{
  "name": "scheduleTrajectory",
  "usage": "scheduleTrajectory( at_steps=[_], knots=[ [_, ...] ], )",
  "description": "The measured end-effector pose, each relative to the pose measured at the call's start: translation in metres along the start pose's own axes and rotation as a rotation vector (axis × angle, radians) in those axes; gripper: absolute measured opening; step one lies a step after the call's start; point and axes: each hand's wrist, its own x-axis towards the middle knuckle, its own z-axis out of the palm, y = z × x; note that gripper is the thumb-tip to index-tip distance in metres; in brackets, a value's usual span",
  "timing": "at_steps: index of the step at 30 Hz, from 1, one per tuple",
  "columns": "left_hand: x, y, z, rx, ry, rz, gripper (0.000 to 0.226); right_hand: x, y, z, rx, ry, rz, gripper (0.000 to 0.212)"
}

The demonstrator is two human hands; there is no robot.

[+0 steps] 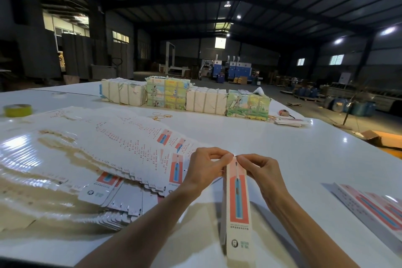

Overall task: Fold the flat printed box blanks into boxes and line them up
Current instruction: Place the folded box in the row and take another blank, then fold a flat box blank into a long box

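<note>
Box point(238, 198), already raised into a long narrow sleeve, is held over the near edge of the worktop point(272, 137), between the two forearms, with its printed face upward and its far end at the fingertips. Left hand point(204, 169) and right hand point(261, 172) both pinch that far end, thumb against curled fingers, one from each side. The fingers mostly hide the small flap they work on, so I cannot tell whether it is tucked in yet.

My reading is that the step in hand is closing the far end of this one box. The next move would call for pushing the flap fully into the sleeve without crushing the thin card walls. Then the box needs turning to deal with the near end, whose state I cannot make out. After that it belongs with the finished boxes point(369, 204) lying side by side at the right edge.

Flat blanks point(97, 148) lie fanned in a wide overlapping pile across the left half of the worktop, so most of the job seems left to do. Wrapped bundles point(167, 93) stand in a row along the far edge.
</note>
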Motion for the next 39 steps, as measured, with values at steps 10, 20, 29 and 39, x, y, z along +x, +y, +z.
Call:
scheduleTrajectory(
  at_steps=[10, 20, 29, 39],
  knots=[
    [0.003, -0.019, 0.002, -0.186, 0.25, -0.248, 0.003, -0.002, -0.005, 0.005, -0.544, -0.097, 0.092, 0.058],
    [0.006, -0.023, -0.003, -0.081, 0.249, -0.263, 0.004, -0.04, -0.015, 0.006, -1.164, -0.298, -0.134, 0.042],
    [0.012, -0.02, -0.035, 1.246, 0.2, 0.002, 0.028, -0.051, -0.003, -0.091, -1.328, -0.027, 0.076, 0.048],
    [0.011, -0.035, -0.061, 1.51, 0.192, -0.247, 0.043, -0.066, 0.003, -0.181, -1.911, 0.075, 0.199, 0.049]
  ],
)
